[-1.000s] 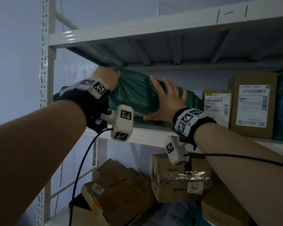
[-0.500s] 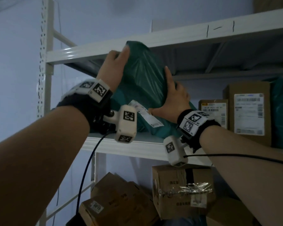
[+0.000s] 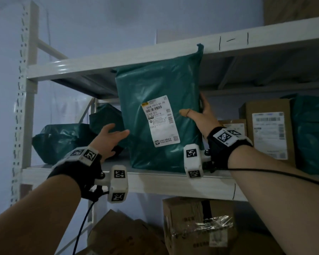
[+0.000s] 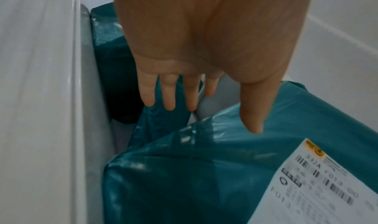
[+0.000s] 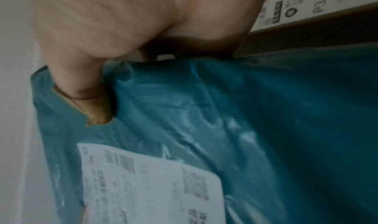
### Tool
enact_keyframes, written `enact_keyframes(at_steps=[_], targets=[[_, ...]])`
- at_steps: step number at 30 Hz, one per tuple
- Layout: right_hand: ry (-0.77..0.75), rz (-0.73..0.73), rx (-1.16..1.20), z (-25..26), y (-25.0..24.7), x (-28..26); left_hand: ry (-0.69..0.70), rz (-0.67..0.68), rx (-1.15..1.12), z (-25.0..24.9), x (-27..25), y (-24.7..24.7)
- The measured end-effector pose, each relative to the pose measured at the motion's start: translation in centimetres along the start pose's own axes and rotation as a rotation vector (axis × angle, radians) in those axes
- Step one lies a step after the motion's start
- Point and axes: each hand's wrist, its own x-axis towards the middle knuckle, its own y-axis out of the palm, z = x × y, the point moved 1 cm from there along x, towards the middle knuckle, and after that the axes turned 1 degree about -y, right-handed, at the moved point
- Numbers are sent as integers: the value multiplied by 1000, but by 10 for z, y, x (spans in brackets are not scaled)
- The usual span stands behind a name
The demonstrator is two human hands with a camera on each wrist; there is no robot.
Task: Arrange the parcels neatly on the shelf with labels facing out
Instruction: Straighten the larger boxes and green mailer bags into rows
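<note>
White metal shelving [image 3: 155, 179] against a pale wall carries the green mailer parcel [image 3: 160, 85], standing upright on the middle shelf with its white label [image 3: 161, 120] facing out and its top reaching the shelf above. The right hand [image 3: 204, 115] grasps the parcel's right edge, thumb across the front and fingers behind; the left hand [image 3: 109, 138] is released, fingers straight, beside its left edge near other green bags [image 3: 63, 138]. Labelled cardboard boxes [image 3: 265, 131] stand to the right.

The white metal shelf [image 3: 173, 183] is viewed from below by the head camera; the upright green plastic mailer bag [image 3: 160, 115] is shared at close range by both wrist views.
</note>
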Motion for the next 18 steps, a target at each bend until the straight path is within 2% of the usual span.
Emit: enact_keyframes(at_steps=[2,7,10,15,18], targets=[[27,-22,-1,-3,-1,0,-18,47,25,7,2,8],[112,-41,-182,-20,-5,-5,-22,112,40,27,10,26],[115,-24,-286,-28,-12,-10,-75,163,38,43,18,29],[135,-7,-384,-39,-17,-15,-57,162,91,61,39,29],[152,-12,-447,-42,-19,-15,-54,224,103,62,42,34]])
